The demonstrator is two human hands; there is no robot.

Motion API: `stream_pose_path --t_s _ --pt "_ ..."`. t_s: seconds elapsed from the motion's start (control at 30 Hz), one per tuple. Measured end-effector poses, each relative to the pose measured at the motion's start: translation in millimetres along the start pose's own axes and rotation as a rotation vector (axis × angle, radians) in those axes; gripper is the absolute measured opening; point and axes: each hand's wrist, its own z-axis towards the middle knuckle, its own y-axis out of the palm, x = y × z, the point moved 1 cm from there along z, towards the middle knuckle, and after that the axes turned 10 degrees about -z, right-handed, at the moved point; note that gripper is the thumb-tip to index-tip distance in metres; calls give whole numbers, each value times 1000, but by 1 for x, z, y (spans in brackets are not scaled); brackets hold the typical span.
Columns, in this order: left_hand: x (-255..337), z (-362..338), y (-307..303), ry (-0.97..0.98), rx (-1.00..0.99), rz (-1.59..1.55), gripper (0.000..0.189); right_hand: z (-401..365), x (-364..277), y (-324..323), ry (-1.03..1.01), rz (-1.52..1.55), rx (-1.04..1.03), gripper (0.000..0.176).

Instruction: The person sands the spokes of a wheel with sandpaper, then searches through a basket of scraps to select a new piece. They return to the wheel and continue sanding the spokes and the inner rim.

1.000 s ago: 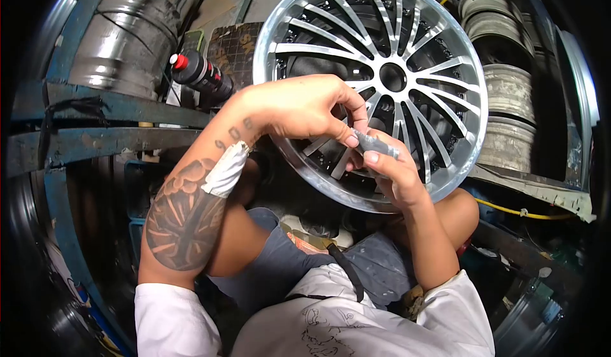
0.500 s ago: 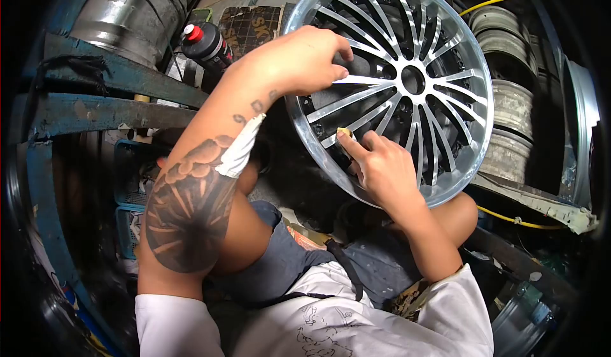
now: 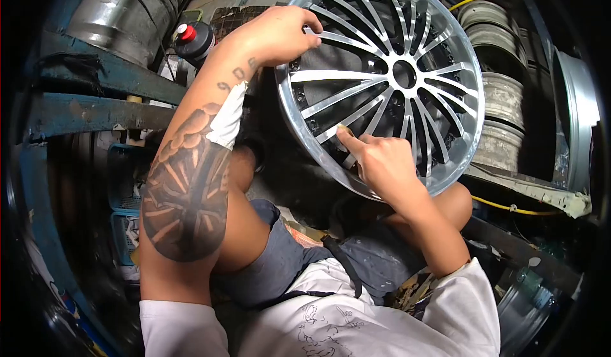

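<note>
stacked rims (image 3: 503, 102) behind; wheel (image 3: 356, 77) gripped by left hand (image 3: 273, 35), pad (image 3: 344, 129) pressed to 1 spoke (image 3: 363, 112) by right hand (image 3: 379, 163); most seemingly remain.

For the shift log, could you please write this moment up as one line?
left hand: grips wheel edge | right hand: index fingertip presses small pad on spoke

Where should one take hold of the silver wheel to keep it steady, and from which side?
Take the wheel at its upper-left rim, from the left, as the left hand does: it stands on edge, and the open gaps between spokes probably give a firm hold.
</note>
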Motion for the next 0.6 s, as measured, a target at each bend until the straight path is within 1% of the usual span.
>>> stream_pose_path --t_s 0.07,0.1,0.13,0.2,0.23,0.3,0.4,0.43,0.53,0.57,0.6 --pt "-2 -1 -2 86 49 43 37 -2 -2 -17 27 21 -46 56" --pt "1 0 -2 98 29 35 37 2 -4 -23 28 69 41 54" --pt "4 0 1 80 17 16 37 6 -5 -14 59 70 77 54" --pt "13 0 1 51 -6 -10 38 6 0 2 61 95 -38 55" --pt "15 0 0 50 -27 -17 38 3 2 1 74 52 -71 54" --pt "15 -2 1 54 -2 15 38 0 -2 -13 75 -24 -154 53" --pt "16 0 7 86 -2 53 37 6 3 4 56 34 9 54" --pt "16 1 8 103 0 51 37 2 5 8 52 54 -11 54" --pt "21 -1 -2 105 33 43 36 1 -3 -21 90 -67 -188 54" --pt "25 0 2 110 25 31 35 0 -3 -18 69 1 -23 54" --pt "24 2 3 179 60 -7 34 3 -1 -7 64 30 86 55"
